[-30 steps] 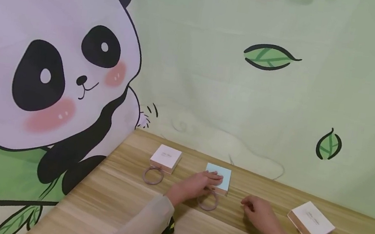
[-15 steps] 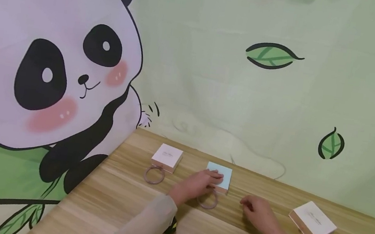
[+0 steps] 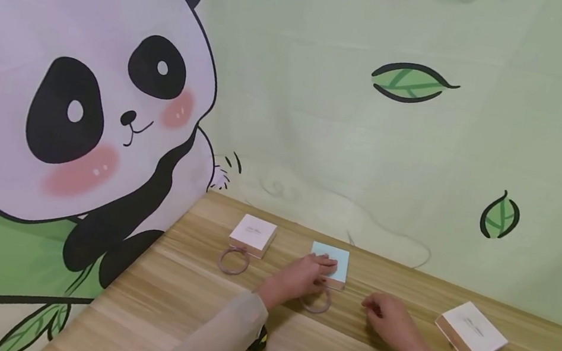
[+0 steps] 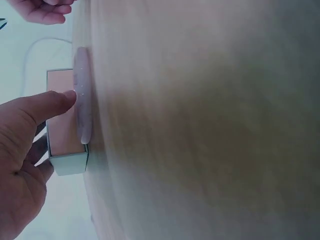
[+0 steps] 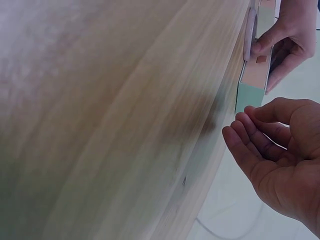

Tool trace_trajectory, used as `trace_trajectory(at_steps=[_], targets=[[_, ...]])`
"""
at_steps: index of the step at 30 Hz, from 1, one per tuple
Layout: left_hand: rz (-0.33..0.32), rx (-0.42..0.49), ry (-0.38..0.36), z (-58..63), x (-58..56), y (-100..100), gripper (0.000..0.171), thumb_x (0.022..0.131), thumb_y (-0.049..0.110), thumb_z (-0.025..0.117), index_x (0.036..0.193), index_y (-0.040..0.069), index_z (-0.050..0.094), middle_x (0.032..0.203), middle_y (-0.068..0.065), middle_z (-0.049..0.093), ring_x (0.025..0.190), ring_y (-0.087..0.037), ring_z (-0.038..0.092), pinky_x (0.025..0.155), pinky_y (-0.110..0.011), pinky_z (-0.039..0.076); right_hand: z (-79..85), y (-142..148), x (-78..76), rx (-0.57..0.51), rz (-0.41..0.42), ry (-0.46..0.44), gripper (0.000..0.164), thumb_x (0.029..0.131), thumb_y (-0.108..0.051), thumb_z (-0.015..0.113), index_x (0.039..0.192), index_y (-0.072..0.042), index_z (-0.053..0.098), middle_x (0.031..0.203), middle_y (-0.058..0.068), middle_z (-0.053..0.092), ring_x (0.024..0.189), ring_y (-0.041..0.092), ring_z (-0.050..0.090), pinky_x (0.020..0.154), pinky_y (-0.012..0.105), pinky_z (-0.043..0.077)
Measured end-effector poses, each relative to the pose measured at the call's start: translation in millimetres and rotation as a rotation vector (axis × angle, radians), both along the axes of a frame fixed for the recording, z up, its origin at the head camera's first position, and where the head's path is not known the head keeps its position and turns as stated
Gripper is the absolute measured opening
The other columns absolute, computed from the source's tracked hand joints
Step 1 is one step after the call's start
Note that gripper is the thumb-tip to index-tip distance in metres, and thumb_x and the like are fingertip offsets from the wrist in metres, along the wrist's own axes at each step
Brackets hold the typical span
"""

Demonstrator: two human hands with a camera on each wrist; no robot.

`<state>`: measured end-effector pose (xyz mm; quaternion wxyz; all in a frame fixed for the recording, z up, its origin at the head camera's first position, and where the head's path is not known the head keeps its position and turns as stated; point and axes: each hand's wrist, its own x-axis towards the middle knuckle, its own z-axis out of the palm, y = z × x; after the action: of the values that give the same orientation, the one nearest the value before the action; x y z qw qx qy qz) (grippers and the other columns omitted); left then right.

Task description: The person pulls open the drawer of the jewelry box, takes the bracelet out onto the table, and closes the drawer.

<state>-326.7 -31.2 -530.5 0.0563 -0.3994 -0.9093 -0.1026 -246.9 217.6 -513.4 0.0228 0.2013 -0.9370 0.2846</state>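
In the head view my left hand (image 3: 293,278) lies on a small light-blue box (image 3: 327,250), its fingers stretched over the lid. Seen from the left wrist, the thumb touches a pale purple bangle (image 4: 84,100) against the box's pinkish front side (image 4: 62,132). That same bangle (image 3: 314,311) lies flat on the table, partly hidden by the hand. My right hand (image 3: 390,320) rests to the right of the box, apart from it. Its fingers are loosely bent with nothing between them, as the right wrist view of the hand (image 5: 290,155) shows.
A white box (image 3: 254,230) stands at the back left, with another bangle (image 3: 232,273) before it. A second white box (image 3: 475,332) sits turned at the right. By the left sleeve lies a black and yellow object (image 3: 260,340). A panda-print backdrop (image 3: 290,111) borders the table.
The head view has drifted a little, so everything sits slightly further right in it. Both hands, the boxes and the bangles keep their places on the table.
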Motion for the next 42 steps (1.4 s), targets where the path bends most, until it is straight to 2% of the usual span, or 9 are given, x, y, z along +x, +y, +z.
trace_trajectory(at_steps=[5, 12, 15, 18, 20, 24, 29, 33, 42], targets=[[0.020, 0.039, 0.011, 10.7, 4.1, -1.1, 0.049, 0.097, 0.024, 0.070, 0.141, 0.004, 0.060, 0.150, -0.010, 0.053, 0.145, -0.030, 0.042, 0.118, -0.044, 0.036, 2.2, 1.9, 2.5, 0.000, 0.001, -0.008, 0.012, 0.091, 0.002, 0.065, 0.100, 0.001, 0.073, 0.089, 0.003, 0.069, 0.082, 0.013, 0.062, 0.072, 0.030, 0.055], [0.169, 0.055, 0.061, 21.4, 18.4, -26.2, 0.042, 0.102, 0.024, 0.061, 0.138, 0.001, 0.061, 0.149, -0.017, 0.053, 0.140, -0.037, 0.047, 0.116, -0.051, 0.037, 3.5, 5.4, 6.7, 0.015, 0.002, 0.018, 0.010, 0.091, 0.002, 0.066, 0.098, -0.001, 0.073, 0.090, 0.005, 0.069, 0.083, 0.016, 0.064, 0.072, 0.032, 0.056], [0.209, 0.040, -0.003, 21.1, 29.2, -43.2, 0.043, 0.103, 0.023, 0.059, 0.139, -0.001, 0.058, 0.150, -0.021, 0.050, 0.141, -0.040, 0.044, 0.117, -0.053, 0.035, 1.6, 5.8, 10.4, 0.005, -0.004, 0.015, 0.010, 0.091, 0.003, 0.066, 0.098, 0.000, 0.073, 0.093, 0.007, 0.071, 0.085, 0.021, 0.067, 0.074, 0.036, 0.058], [0.240, -0.007, -0.075, 18.1, 42.1, -56.8, 0.049, 0.105, 0.029, 0.056, 0.143, -0.001, 0.053, 0.153, -0.022, 0.046, 0.144, -0.041, 0.040, 0.119, -0.053, 0.031, 0.5, 4.5, 14.0, 0.007, 0.004, 0.032, 0.014, 0.094, -0.001, 0.065, 0.105, 0.002, 0.072, 0.104, 0.014, 0.073, 0.098, 0.032, 0.070, 0.084, 0.046, 0.058], [0.264, -0.049, -0.124, 16.4, 51.7, -63.1, 0.055, 0.106, 0.035, 0.054, 0.147, -0.001, 0.049, 0.156, -0.021, 0.042, 0.147, -0.040, 0.035, 0.122, -0.052, 0.027, 0.1, 2.5, 16.3, 0.016, 0.008, 0.055, 0.020, 0.097, -0.004, 0.064, 0.113, 0.005, 0.070, 0.116, 0.021, 0.070, 0.109, 0.041, 0.067, 0.093, 0.053, 0.055], [0.302, -0.129, -0.154, 13.2, 70.5, -67.9, 0.064, 0.106, 0.045, 0.049, 0.153, 0.002, 0.043, 0.160, -0.018, 0.037, 0.150, -0.038, 0.030, 0.123, -0.051, 0.024, -0.9, -1.3, 20.8, 0.061, 0.030, 0.115, 0.035, 0.099, -0.010, 0.064, 0.128, 0.009, 0.063, 0.135, 0.032, 0.058, 0.124, 0.051, 0.056, 0.103, 0.062, 0.045], [0.270, -0.173, -0.177, 11.3, 92.1, -62.4, 0.069, 0.105, 0.055, 0.043, 0.156, 0.008, 0.041, 0.163, -0.013, 0.034, 0.152, -0.035, 0.027, 0.123, -0.051, 0.024, -6.0, 0.1, 29.6, 0.105, 0.048, 0.157, 0.044, 0.097, -0.016, 0.068, 0.134, 0.007, 0.059, 0.143, 0.032, 0.051, 0.130, 0.052, 0.049, 0.107, 0.064, 0.041], [0.193, -0.145, -0.190, 11.5, 105.2, -48.0, 0.071, 0.105, 0.059, 0.038, 0.157, 0.011, 0.039, 0.164, -0.011, 0.033, 0.153, -0.034, 0.025, 0.123, -0.053, 0.024, -7.7, 5.8, 33.8, 0.098, 0.038, 0.200, 0.045, 0.096, -0.017, 0.070, 0.134, 0.006, 0.060, 0.142, 0.032, 0.051, 0.131, 0.052, 0.048, 0.106, 0.065, 0.041], [0.002, -0.127, -0.140, 11.0, 128.2, 1.2, 0.071, 0.106, 0.061, 0.030, 0.157, 0.012, 0.038, 0.164, -0.005, 0.034, 0.152, -0.027, 0.027, 0.122, -0.046, 0.028, -0.9, 30.3, 38.4, 0.103, -0.052, 0.248, 0.045, 0.094, -0.013, 0.071, 0.131, 0.009, 0.060, 0.139, 0.034, 0.053, 0.130, 0.058, 0.045, 0.104, 0.069, 0.039]])
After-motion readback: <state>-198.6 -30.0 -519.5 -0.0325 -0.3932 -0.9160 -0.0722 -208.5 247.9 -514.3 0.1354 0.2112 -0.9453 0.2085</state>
